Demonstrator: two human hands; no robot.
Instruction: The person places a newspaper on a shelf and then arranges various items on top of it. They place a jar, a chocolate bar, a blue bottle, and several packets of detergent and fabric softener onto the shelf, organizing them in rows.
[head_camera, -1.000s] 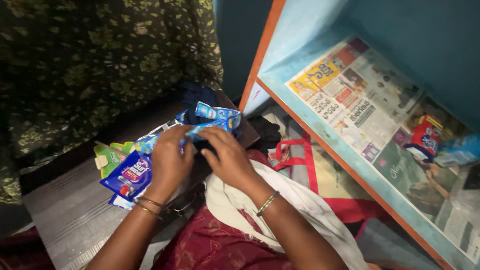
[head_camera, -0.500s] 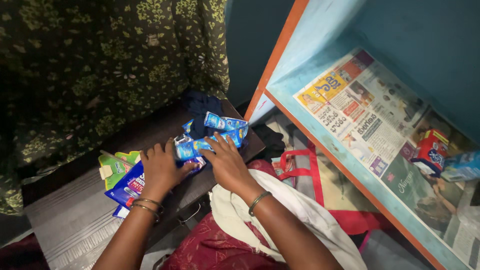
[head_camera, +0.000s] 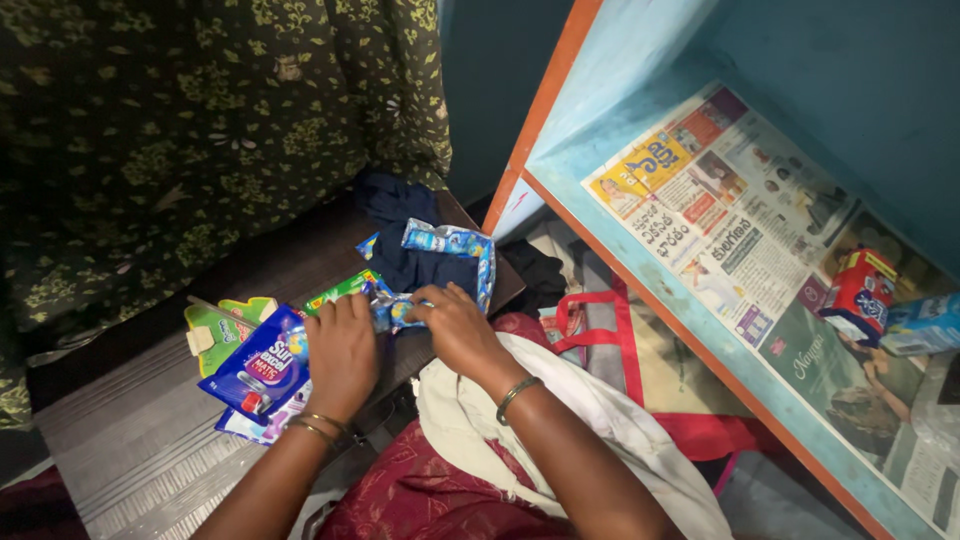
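since a moment ago both hands have drawn together. the left hand (head_camera: 340, 350) and right hand (head_camera: 455, 330) pinch a small blue sachet (head_camera: 395, 312) between them. the blue packet (head_camera: 262, 362) under the left wrist overhangs the counter (head_camera: 300, 262) and could slip off.

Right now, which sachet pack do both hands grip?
The small light-blue sachet strip, pinched between left hand and right hand; the dark-blue pack lies under the left.

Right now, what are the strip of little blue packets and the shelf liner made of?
The strip of packets looks like thin glossy plastic film: shiny and crinkled. The shelf liner is newspaper: matte printed paper with photos and columns.
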